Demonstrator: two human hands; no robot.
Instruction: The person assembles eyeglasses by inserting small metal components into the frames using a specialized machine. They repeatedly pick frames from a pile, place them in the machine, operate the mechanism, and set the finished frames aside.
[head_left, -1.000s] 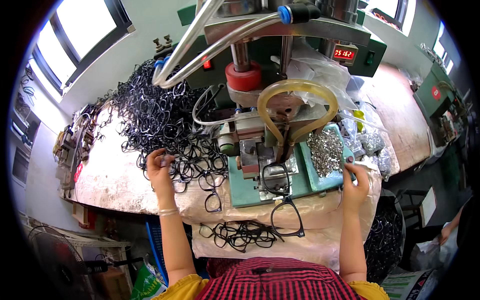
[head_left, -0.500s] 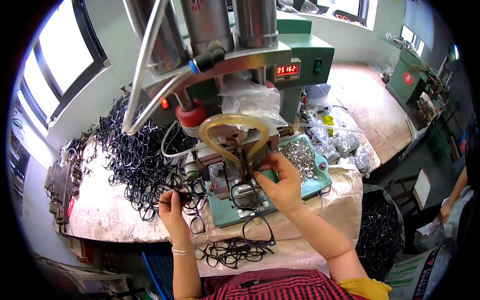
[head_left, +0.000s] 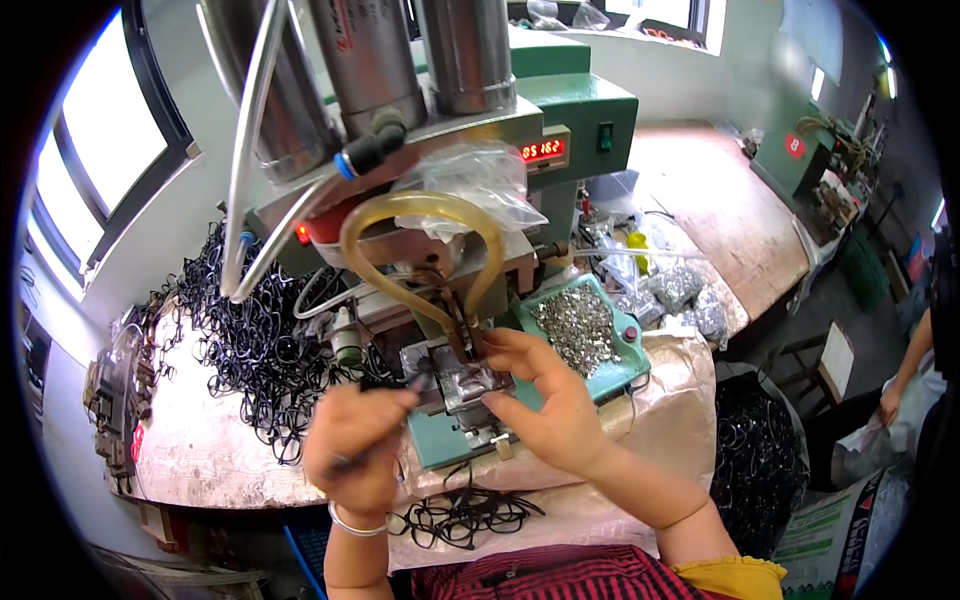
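Observation:
My left hand (head_left: 358,445), smeared by motion, is closed in front of the press's left side. It grips a dark slim thing (head_left: 384,382), too blurred to name. My right hand (head_left: 548,405) is at the right of the metal fixture (head_left: 468,385), thumb and forefinger apart, with nothing seen between them. The fixture sits on a green base (head_left: 435,440) below the press's metal head (head_left: 462,340). A looped amber tube (head_left: 420,205) arches over it. Black eyeglass frames (head_left: 465,515) lie in a small heap at the table's front edge.
A big pile of black eyeglass frames (head_left: 260,340) covers the left of the table. Right of the press stands a green tray (head_left: 632,365) of small metal parts. Bagged parts (head_left: 677,287) lie beyond it. A sack of dark pieces (head_left: 750,450) stands at right, near another person's hand (head_left: 890,405).
The eyeglass frame at the fixture and the one hanging below it are gone from there. My left hand has moved up and right toward the fixture; my right fingers have spread. The view has shifted.

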